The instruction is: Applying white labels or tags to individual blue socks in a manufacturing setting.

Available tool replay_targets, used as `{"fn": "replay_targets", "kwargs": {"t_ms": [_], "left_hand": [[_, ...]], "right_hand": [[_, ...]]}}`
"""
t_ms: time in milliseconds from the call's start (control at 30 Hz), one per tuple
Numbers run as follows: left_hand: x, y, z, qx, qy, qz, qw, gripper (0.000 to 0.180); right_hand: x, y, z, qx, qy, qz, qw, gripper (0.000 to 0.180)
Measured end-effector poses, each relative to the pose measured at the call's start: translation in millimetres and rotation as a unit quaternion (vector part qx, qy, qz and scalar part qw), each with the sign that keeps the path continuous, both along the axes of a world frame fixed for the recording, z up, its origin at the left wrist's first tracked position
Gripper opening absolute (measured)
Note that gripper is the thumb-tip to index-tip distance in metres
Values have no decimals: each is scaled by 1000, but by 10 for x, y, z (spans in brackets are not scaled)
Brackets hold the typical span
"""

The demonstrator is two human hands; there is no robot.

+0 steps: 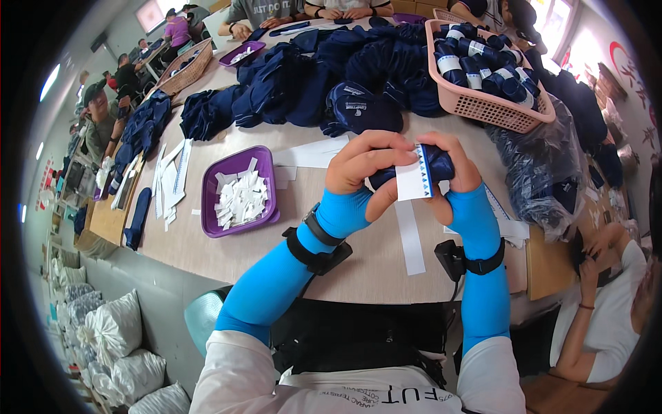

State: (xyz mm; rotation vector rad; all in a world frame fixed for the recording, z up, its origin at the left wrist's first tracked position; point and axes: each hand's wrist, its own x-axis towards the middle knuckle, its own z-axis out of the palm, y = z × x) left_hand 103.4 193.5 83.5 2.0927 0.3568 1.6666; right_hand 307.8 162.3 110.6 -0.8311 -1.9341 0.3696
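Both of my hands hold one rolled navy sock bundle (433, 165) over the near middle of the table. My left hand (362, 169) grips its left end, thumb under it. My right hand (458, 172) closes over the right end. A white paper band (414, 181) with a blue edge wraps the front of the bundle between my thumbs. Both forearms wear bright blue sleeves with black straps at the wrists.
A purple tray (210, 224) of white paper slips sits to my left. A heap of navy socks (310, 86) fills the table's middle, and a pink basket (493, 110) of banded rolls stands at right. Loose white strips (410, 238) lie below my hands. Other people sit around.
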Motion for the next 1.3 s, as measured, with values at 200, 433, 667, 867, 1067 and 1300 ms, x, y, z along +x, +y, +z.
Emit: {"fn": "replay_targets", "kwargs": {"t_ms": [200, 433, 667, 867, 1067, 1300], "left_hand": [[-30, 67, 146, 10, 52, -18, 998, 34], [-124, 95, 199, -19, 82, -67, 994, 39], [-54, 92, 116, -49, 86, -100, 990, 39], [-77, 94, 109, -65, 56, -113, 990, 38], [-83, 50, 147, -75, 46, -102, 991, 34], [-56, 39, 151, -48, 33, -102, 993, 32]], "right_hand": [[-11, 71, -97, 5, 5, 7, 1000, 54], [-82, 64, -164, -50, 30, -21, 998, 56], [46, 80, -229, -164, -19, -45, 985, 70], [-92, 60, -141, -23, 50, 3, 998, 66], [-67, 57, -136, -33, 26, 10, 999, 64], [-67, 36, -152, -1, 49, 11, 999, 63]]}}
